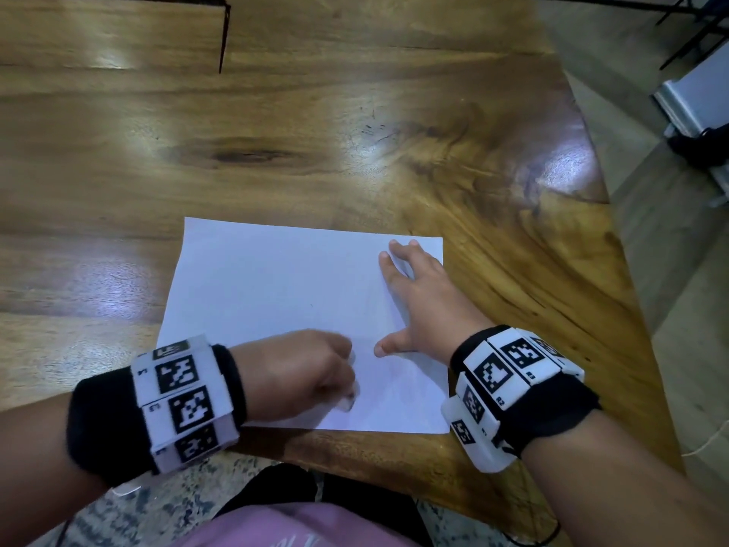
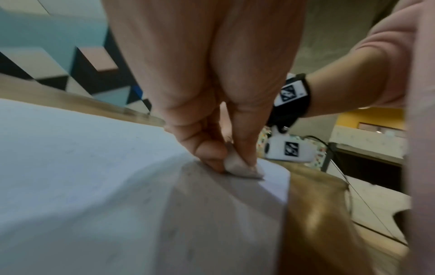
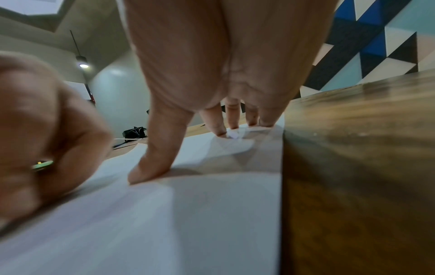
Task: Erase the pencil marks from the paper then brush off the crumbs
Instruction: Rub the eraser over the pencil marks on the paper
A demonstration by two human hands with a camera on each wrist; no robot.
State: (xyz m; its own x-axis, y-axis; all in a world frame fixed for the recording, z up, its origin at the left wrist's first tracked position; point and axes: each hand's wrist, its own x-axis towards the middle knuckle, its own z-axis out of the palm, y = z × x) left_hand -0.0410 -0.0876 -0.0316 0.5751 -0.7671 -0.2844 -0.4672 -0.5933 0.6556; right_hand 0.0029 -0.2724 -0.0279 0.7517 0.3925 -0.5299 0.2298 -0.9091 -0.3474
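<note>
A white sheet of paper (image 1: 276,294) lies on the wooden table (image 1: 315,132) near its front edge. My left hand (image 1: 315,377) is over the paper's lower middle, blurred, and pinches a small white eraser (image 2: 240,167) against the sheet between thumb and fingers. My right hand (image 1: 414,298) lies flat on the paper's right side with fingers spread and thumb out, pressing the paper (image 3: 188,223) down. Faint grey specks show on the paper (image 2: 94,186) in the left wrist view. No clear pencil marks are visible.
The table's front edge (image 1: 374,459) runs just below the paper, and its right edge (image 1: 615,238) slants away to the floor. A dark knot (image 1: 244,155) marks the wood behind the paper. Black cables and equipment (image 1: 702,148) lie on the floor at the right.
</note>
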